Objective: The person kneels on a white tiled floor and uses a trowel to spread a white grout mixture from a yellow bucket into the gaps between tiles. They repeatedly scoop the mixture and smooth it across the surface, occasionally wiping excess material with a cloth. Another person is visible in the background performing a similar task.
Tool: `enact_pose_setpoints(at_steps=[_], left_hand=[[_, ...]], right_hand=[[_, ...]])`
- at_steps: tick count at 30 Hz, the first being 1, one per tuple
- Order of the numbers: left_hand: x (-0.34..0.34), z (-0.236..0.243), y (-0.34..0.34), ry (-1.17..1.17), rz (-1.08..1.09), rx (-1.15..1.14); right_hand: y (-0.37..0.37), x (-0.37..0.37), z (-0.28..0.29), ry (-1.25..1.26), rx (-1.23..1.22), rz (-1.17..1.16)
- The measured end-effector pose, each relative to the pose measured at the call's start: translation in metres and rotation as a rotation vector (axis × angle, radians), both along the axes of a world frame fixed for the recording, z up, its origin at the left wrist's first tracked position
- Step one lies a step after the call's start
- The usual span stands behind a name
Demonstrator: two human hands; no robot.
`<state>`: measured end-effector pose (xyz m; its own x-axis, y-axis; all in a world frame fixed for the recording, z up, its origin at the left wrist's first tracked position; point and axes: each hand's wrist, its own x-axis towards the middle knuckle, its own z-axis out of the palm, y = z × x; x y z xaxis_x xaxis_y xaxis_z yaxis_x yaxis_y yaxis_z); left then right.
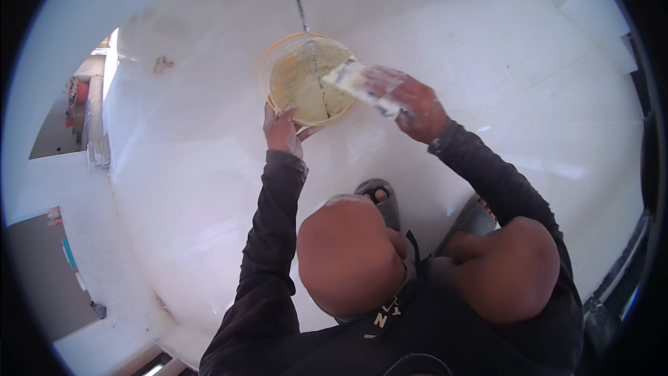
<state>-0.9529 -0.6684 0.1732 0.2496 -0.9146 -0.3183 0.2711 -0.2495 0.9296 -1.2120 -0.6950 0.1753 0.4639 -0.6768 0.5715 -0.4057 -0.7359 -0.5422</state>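
A yellowish bucket holding pale, creamy material sits on the floor in front of me, with a long thin metal rod standing in it at a slant. My left hand grips the bucket's near-left rim. My right hand is closed on a flat scraper caked in white paste, its end over the bucket's right side. Both my hands are smeared with white.
My bare knees and sandals are below. A small crumpled scrap lies on the pale floor. At the left, openings show assorted objects beyond. A dark-framed edge runs along the right.
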Motion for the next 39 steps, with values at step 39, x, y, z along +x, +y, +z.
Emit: enact_pose_setpoints(at_steps=[39], left_hand=[[-0.015, -0.011, -0.009, -0.017, -0.016, 0.170]], right_hand=[[0.034, -0.188, -0.112, 0.786, 0.632, -0.694]])
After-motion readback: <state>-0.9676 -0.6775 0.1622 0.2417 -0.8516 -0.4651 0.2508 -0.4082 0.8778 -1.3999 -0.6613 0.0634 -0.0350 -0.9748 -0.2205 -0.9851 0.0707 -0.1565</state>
